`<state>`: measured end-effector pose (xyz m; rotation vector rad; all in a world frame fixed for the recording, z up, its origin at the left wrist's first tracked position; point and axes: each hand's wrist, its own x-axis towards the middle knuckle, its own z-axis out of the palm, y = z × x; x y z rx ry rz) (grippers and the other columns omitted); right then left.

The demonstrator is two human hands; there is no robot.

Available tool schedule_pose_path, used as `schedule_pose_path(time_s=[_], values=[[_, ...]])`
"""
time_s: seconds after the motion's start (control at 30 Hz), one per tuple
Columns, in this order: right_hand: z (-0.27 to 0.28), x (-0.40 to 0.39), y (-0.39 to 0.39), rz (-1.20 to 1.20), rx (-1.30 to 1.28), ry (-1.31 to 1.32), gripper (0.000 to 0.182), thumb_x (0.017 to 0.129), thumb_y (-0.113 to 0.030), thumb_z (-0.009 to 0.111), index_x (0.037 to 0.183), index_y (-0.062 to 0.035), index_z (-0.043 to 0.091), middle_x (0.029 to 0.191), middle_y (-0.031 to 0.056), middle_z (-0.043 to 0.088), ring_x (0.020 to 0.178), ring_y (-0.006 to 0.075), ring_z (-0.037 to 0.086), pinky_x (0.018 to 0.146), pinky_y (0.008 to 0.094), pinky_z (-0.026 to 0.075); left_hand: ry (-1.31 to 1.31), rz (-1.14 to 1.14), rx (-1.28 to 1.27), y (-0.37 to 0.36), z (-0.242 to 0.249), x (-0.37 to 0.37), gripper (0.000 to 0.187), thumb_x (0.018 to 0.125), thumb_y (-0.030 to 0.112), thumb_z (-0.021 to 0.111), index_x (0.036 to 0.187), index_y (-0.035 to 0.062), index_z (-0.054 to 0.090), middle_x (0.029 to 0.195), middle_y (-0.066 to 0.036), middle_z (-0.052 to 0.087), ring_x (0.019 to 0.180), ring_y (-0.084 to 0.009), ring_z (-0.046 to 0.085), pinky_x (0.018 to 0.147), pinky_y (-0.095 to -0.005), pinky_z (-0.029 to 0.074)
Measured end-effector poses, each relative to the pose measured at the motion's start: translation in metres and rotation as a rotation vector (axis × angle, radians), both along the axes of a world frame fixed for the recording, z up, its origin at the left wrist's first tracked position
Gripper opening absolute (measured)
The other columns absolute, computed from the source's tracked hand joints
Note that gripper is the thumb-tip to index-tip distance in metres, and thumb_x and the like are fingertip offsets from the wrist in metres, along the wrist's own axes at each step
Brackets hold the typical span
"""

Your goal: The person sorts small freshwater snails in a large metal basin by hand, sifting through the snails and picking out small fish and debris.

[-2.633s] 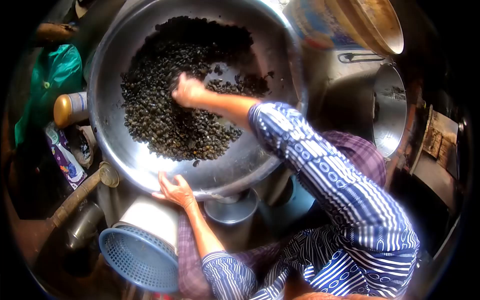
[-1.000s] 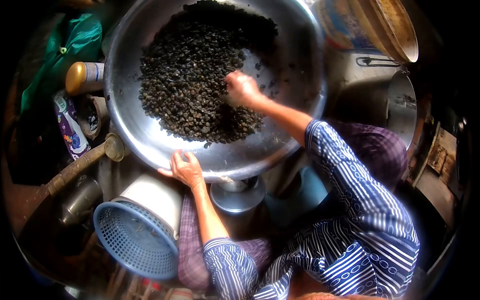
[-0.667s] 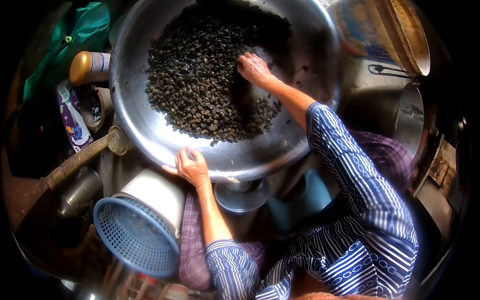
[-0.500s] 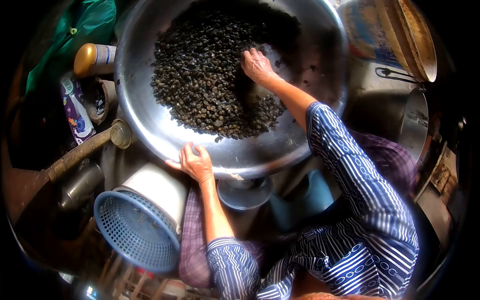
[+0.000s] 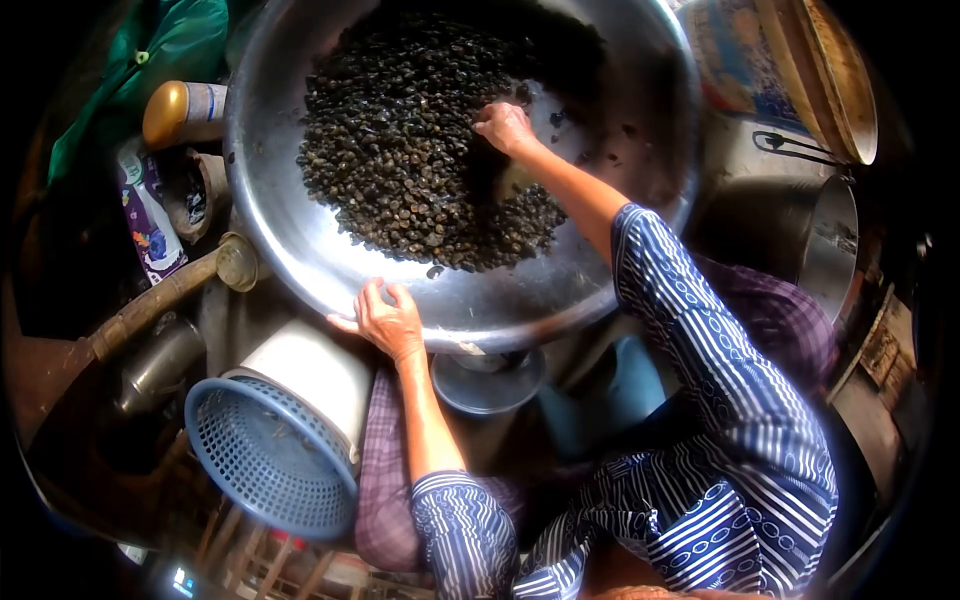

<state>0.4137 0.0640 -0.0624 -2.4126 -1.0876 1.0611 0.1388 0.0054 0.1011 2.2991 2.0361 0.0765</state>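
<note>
A wide metal basin holds a heap of small dark snails, wet and shiny. My right hand is at the heap's right side, over the bare metal patch, its fingers curled together and pointing down at the snails. What its fingertips hold is hidden. On the basin's near left rim lies my left hand, its fingers apart and bent a little over the edge, touching the metal with nothing else in it.
A blue plastic basket leans against a white bucket at lower left. Below the basin's near edge stands a grey bowl. A gold-capped jar lies left of the basin; a metal pot is at right.
My right hand has shifted slightly left and down at the heap's edge. My left hand stays on the rim; the whole view has moved a little.
</note>
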Motion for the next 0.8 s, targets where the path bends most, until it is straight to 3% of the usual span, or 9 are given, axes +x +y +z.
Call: schedule_pose_path(time_s=[0.1, 0.13, 0.2, 0.4, 0.5, 0.53, 0.63, 0.67, 0.8], values=[[-0.012, -0.002, -0.005, -0.223, 0.0, 0.359, 0.024, 0.071, -0.024, 0.068, 0.086, -0.0056, 0.065, 0.074, 0.0081, 0.064, 0.072, 0.0179, 0.062, 0.069, 0.0327, 0.051, 0.005, -0.005, 0.008, 0.001, -0.002, -0.001, 0.011, 0.072, 0.012, 0.055, 0.08, 0.0083, 0.061, 0.077, -0.002, 0.063, 0.079, -0.0201, 0.06, 0.104, -0.0563, 0.008], [-0.017, -0.004, -0.006, -0.224, -0.003, 0.36, 0.024, 0.071, -0.024, 0.068, 0.086, -0.0056, 0.065, 0.074, 0.0081, 0.064, 0.072, 0.0179, 0.062, 0.069, 0.0327, 0.051, 0.014, -0.005, 0.011, 0.0, -0.002, -0.001, 0.011, 0.072, 0.013, 0.055, 0.08, 0.0083, 0.061, 0.078, -0.002, 0.063, 0.079, -0.0201, 0.06, 0.103, -0.0563, 0.008], [-0.021, -0.007, -0.004, -0.425, -0.082, 0.789, 0.025, 0.075, -0.024, 0.065, 0.088, -0.0021, 0.063, 0.08, 0.0082, 0.064, 0.067, 0.017, 0.061, 0.072, 0.0311, 0.053, 0.016, -0.005, 0.004, 0.0, -0.003, -0.002, 0.011, 0.072, 0.013, 0.055, 0.08, 0.0084, 0.062, 0.078, -0.002, 0.063, 0.079, -0.0201, 0.06, 0.103, -0.0566, 0.009], [-0.004, -0.008, -0.003, -0.663, -0.117, 1.053, 0.023, 0.08, -0.022, 0.061, 0.082, 0.0006, 0.058, 0.068, 0.0073, 0.057, 0.056, 0.0118, 0.056, 0.054, 0.0246, 0.055, 0.023, -0.007, 0.0, 0.0, -0.002, -0.001, 0.012, 0.071, 0.013, 0.055, 0.08, 0.0087, 0.062, 0.079, -0.002, 0.063, 0.079, -0.0201, 0.06, 0.103, -0.0575, 0.009], [-0.013, -0.008, -0.003, -0.689, -0.159, 1.104, 0.03, 0.078, -0.027, 0.064, 0.092, -0.0008, 0.062, 0.08, 0.0077, 0.059, 0.06, 0.0135, 0.055, 0.062, 0.0299, 0.055, 0.03, -0.005, 0.002, 0.0, -0.003, -0.001, 0.012, 0.072, 0.014, 0.055, 0.08, 0.0089, 0.062, 0.079, -0.001, 0.063, 0.08, -0.0199, 0.06, 0.103, -0.0575, 0.009], [0.0, -0.009, -0.001, -0.69, -0.158, 1.105, 0.03, 0.078, -0.027, 0.064, 0.092, -0.0008, 0.062, 0.08, 0.0077, 0.059, 0.06, 0.0135, 0.055, 0.062, 0.0299, 0.055, 0.038, -0.006, -0.002, 0.0, -0.003, -0.001, 0.011, 0.072, 0.014, 0.055, 0.08, 0.009, 0.062, 0.079, -0.001, 0.063, 0.08, -0.0197, 0.06, 0.103, -0.0575, 0.009], [0.053, -0.029, -0.012, -0.272, 0.015, 0.576, 0.036, 0.082, -0.03, 0.048, 0.102, -0.0018, 0.058, 0.099, 0.0155, 0.059, 0.099, 0.0225, 0.055, 0.092, 0.0392, 0.042, 0.043, -0.01, -0.008, 0.0, -0.001, 0.0, 0.011, 0.072, 0.014, 0.055, 0.08, 0.0091, 0.062, 0.079, -0.001, 0.063, 0.08, -0.0194, 0.06, 0.103, -0.0573, 0.01], [0.052, -0.035, -0.021, -0.039, 0.055, 0.399, 0.037, 0.082, -0.025, 0.046, 0.112, -0.0047, 0.054, 0.111, 0.0211, 0.054, 0.105, 0.027, 0.052, 0.092, 0.0395, 0.042, 0.048, -0.006, -0.006, 0.0, -0.001, 0.001, 0.011, 0.072, 0.014, 0.055, 0.08, 0.0092, 0.062, 0.079, -0.001, 0.063, 0.079, -0.0192, 0.06, 0.102, -0.0571, 0.01], [0.06, -0.075, -0.073, -0.021, 0.327, 0.064, 0.045, 0.074, -0.008, 0.054, 0.119, -0.0079, 0.048, 0.122, 0.0244, 0.042, 0.106, 0.0386, 0.047, 0.09, 0.0432, 0.042, 0.058, -0.018, -0.007, 0.0, -0.002, -0.001, 0.011, 0.072, 0.014, 0.055, 0.08, 0.0095, 0.062, 0.078, 0.0, 0.063, 0.079, -0.0187, 0.06, 0.102, -0.0565, 0.012]])
